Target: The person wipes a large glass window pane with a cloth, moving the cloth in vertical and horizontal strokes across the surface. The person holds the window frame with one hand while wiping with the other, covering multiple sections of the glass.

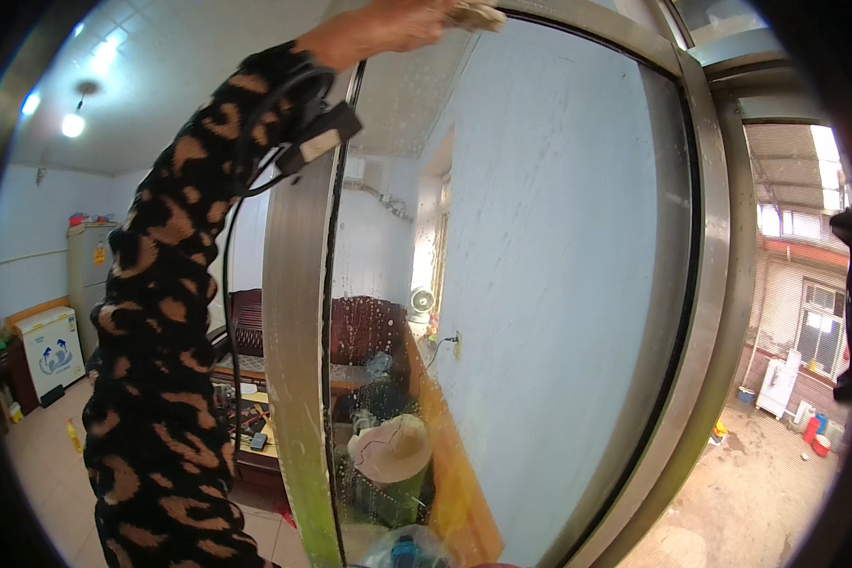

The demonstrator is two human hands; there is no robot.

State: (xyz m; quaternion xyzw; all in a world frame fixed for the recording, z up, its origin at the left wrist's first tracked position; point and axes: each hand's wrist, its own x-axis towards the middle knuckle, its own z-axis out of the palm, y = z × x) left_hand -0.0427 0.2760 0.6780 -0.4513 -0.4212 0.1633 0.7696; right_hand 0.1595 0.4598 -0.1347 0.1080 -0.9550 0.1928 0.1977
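My left arm, in a black and brown patterned sleeve [163, 298], reaches up along the left side. At the top edge, my left hand [405, 25] grips a bunched, pale cloth [477, 15] against the upper part of a metal-framed glass panel [554, 213]. Water drops and streaks mark the glass, mostly towards its left and lower parts. A dark device [321, 145] with a black cable hangs at my left wrist. My right hand is out of view; a pinkish sliver at the bottom edge is too small to identify.
The brushed metal door frame [295, 284] stands upright beside my arm. Behind it are a wooden sofa [247, 319] and a low table [266, 449] with tools. A pale brimmed hat [392, 447] shows through the glass. Farther left stands a white chest freezer [51, 351]; outside, right, lies a yard [745, 490].
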